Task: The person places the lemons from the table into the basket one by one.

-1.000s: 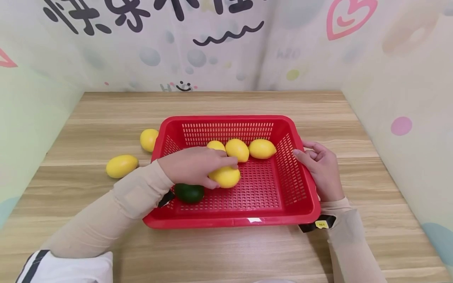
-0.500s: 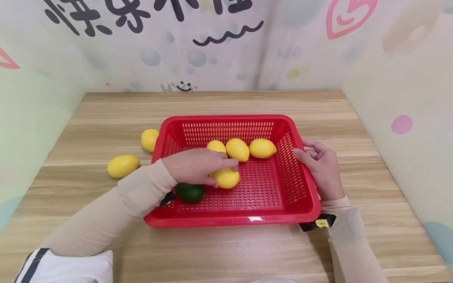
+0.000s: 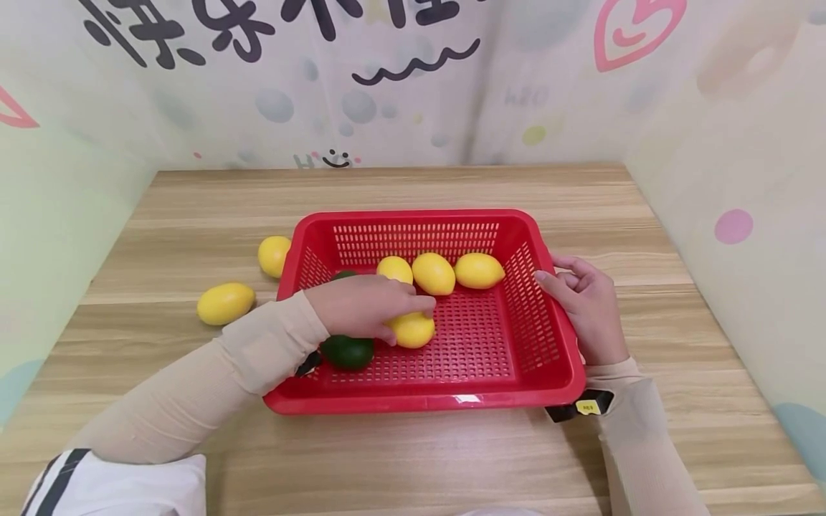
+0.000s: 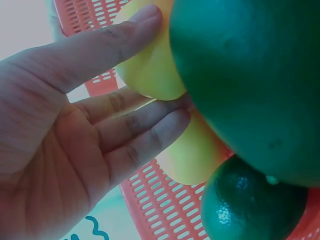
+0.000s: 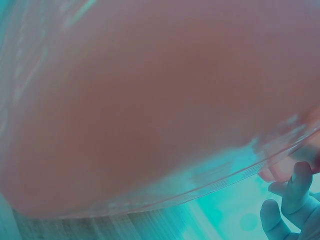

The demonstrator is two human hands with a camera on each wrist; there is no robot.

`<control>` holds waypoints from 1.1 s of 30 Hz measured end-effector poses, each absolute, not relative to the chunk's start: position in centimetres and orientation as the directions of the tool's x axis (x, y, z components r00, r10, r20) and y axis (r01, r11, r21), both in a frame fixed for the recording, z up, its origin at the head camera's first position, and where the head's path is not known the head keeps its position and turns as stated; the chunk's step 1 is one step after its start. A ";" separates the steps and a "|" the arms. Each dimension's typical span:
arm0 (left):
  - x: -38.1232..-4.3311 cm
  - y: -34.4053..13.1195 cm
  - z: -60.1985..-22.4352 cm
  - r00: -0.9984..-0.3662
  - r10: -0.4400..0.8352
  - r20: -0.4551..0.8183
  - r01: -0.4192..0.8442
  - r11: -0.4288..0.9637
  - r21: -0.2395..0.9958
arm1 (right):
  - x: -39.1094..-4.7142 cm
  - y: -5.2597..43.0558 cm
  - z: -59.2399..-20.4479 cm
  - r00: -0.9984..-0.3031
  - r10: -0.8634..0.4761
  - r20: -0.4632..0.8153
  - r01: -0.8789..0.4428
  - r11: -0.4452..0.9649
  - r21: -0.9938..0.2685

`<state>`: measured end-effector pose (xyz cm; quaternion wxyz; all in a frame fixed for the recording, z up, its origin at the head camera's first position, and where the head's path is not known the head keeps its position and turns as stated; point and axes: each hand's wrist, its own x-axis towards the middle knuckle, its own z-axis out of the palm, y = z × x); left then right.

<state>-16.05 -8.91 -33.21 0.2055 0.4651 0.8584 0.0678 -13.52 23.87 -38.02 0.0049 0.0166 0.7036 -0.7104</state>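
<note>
My left hand [image 3: 364, 304] reaches into the red plastic basket [image 3: 419, 403], thumb and fingers on either side of a yellow lemon [image 3: 415, 331]. In the left wrist view the thumb [image 4: 145, 22] lies against this lemon [image 4: 150, 70], and the other fingers pass between it and a second lemon [image 4: 192, 155]. Below the left wrist lies a dark green, glossy fruit [image 3: 347, 352]; another green fruit [image 3: 344, 275] is mostly hidden behind the hand. My right hand [image 3: 589, 308] holds the basket's right side, thumb on the rim and fingers outside.
Three lemons sit along the basket's back wall, one of them a lemon [image 3: 479, 271] at the right. Outside on the left, a lemon [image 3: 226, 303] and a partly hidden yellow fruit [image 3: 274, 256] lie on the wooden table [image 3: 413, 466]. Printed walls [image 3: 555, 107] enclose the table.
My left hand and its lemon have shifted slightly toward me and right, and more of the rear green fruit shows. The right hand and basket stay almost still.
</note>
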 end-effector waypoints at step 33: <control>-14.1 -10.3 -29.9 -0.570 0.785 -0.243 0.765 0.615 0.190 | -13.5 23.8 -37.9 -0.998 0.020 -0.065 0.066 0.011 -0.998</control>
